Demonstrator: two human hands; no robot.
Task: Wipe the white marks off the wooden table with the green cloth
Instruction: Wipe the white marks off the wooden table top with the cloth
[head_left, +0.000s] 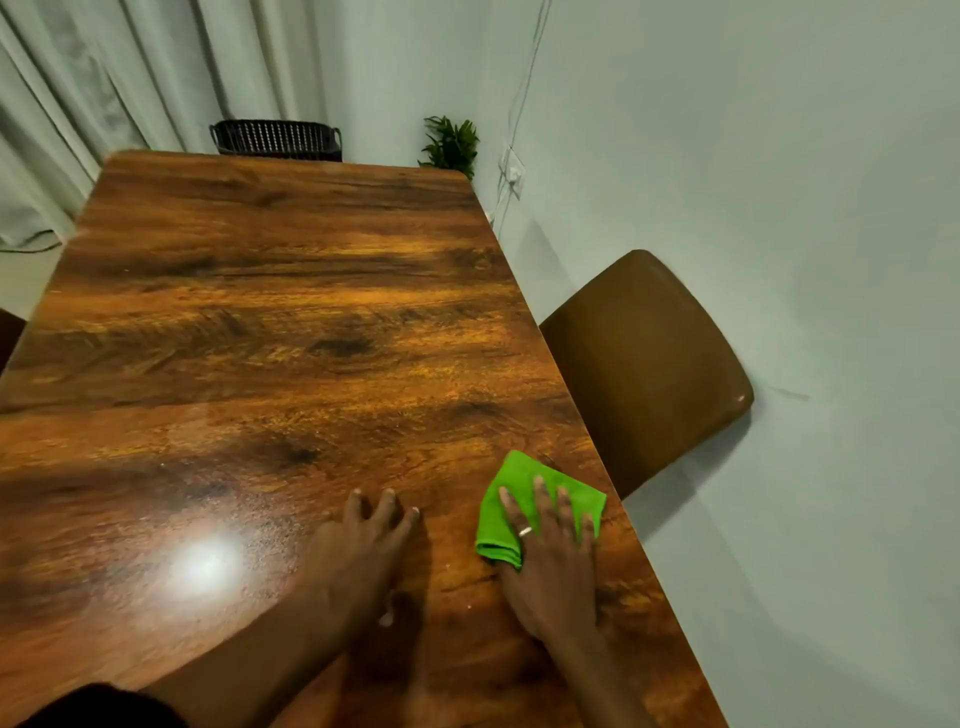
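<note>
The wooden table (270, 322) fills most of the view. A folded green cloth (511, 512) lies near its right edge, and my right hand (553, 566) presses flat on top of it with fingers spread. To the left of the cloth my left hand (363, 551) rests flat on the bare wood, holding nothing. A small white mark (385, 618) shows by my left wrist, and a tiny white speck (469, 606) lies between my hands. Faint pale smears (270, 530) catch the light left of my left hand.
A brown chair (644, 364) stands against the wall just right of the table. Beyond the far edge are a dark slatted basket (275, 139) and a green plant (452, 144). A lamp's glare (205, 564) reflects on the near left tabletop. Curtains hang at the back left.
</note>
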